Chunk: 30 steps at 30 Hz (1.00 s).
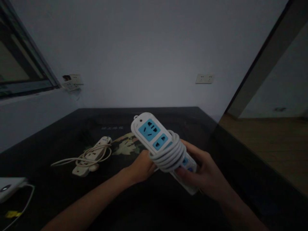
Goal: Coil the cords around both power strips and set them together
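Observation:
A white power strip with blue socket panels (149,130) is held up, tilted, above the dark table. Its white cord (169,154) is wound several times around the lower half. My right hand (202,173) grips the strip's lower right end, thumb on the front and fingers behind. Just behind and left of the coil, my left hand (143,165) is closed, its fingers mostly hidden by the strip. A short stretch of cord shows beside it, and it seems to pinch that cord.
A second white power strip (95,154) with a loosely wrapped cord lies left on the black table (115,115). A white device (11,187) with a cable sits at the near left edge. Wall sockets (204,78) are on the back wall, and a window (21,54) is at left.

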{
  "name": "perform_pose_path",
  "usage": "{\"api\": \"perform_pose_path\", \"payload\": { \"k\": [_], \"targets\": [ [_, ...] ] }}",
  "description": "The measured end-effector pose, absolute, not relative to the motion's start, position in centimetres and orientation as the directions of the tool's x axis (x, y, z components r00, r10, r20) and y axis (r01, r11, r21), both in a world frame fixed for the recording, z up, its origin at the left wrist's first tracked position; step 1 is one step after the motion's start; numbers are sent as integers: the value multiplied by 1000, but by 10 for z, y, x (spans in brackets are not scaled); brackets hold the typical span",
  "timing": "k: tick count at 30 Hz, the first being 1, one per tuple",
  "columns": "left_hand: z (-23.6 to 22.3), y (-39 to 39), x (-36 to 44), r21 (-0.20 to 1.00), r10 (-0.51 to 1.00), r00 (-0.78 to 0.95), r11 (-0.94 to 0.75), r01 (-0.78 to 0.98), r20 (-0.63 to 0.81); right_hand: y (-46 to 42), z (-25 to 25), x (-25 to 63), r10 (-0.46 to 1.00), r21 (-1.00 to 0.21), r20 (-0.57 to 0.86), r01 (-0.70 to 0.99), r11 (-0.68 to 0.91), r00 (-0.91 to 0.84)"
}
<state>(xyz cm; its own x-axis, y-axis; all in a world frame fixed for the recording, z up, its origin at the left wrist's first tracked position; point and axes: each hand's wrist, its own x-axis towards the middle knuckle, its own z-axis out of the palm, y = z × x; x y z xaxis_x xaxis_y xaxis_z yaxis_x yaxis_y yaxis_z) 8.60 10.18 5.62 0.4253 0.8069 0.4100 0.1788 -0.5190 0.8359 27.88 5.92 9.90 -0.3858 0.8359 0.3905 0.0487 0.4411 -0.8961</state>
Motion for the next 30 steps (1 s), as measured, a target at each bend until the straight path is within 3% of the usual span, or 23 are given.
{"api": "perform_pose_path", "payload": {
  "k": [4, 12, 21, 26, 30],
  "targets": [
    [64, 88, 84, 822, 709, 609, -547, 157, 355, 66, 100, 278, 850, -893, 404, 56, 447, -338],
    [58, 85, 104, 961, 882, 381, -248, -119, 275, 71, 85, 268, 864, -864, 416, 172, 473, -283],
    [45, 95, 104, 948, 908, 273, -307, -86, 319, 80, 67, 260, 885, -876, 395, 190, 443, -245],
    [33, 103, 105, 969, 965, 85, -243, -47, 246, 81, 55, 252, 913, -884, 347, 250, 395, -215],
    [30, 109, 101, 971, 968, 91, -227, -77, 234, 86, 56, 248, 908, -887, 344, 236, 397, -238]
  ]
}}
